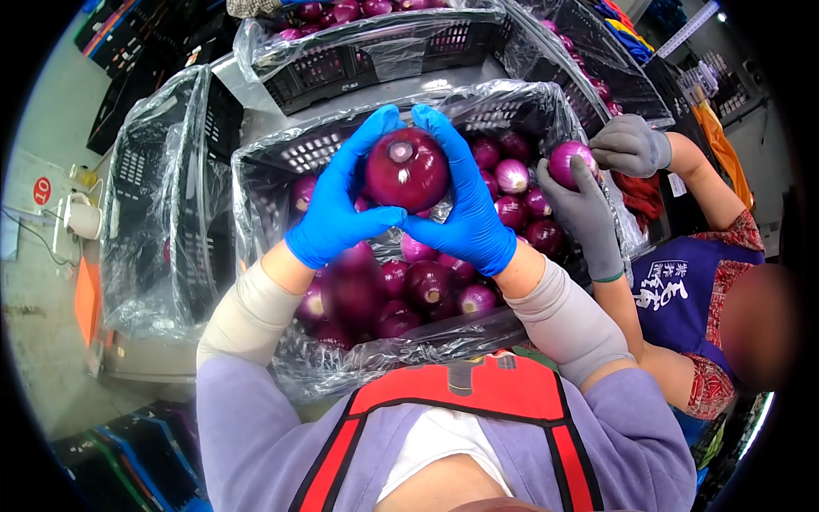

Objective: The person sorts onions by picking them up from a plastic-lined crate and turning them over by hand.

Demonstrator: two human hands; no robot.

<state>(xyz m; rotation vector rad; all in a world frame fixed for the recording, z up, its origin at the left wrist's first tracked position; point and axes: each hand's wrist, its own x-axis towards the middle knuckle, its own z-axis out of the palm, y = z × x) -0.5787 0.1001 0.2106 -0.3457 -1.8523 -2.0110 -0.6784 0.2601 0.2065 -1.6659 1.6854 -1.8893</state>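
Note:
A large dark red onion [407,171] is held up between my two blue-gloved hands. My left hand [350,188] wraps its left side, and my right hand [461,196] presses against its right side; the thumbs nearly meet below it. Underneath is a black crate [307,154] lined with clear plastic, holding several purple onions [431,283]. One onion-coloured shape below my left hand is blurred. The palms are partly hidden by the onion.
At the right, a co-worker in grey gloves [589,213] holds a smaller purple onion [572,164] over the crate's edge. Another lined crate [141,188] stands at the left. Behind is a crate [375,72] with more onions [345,11].

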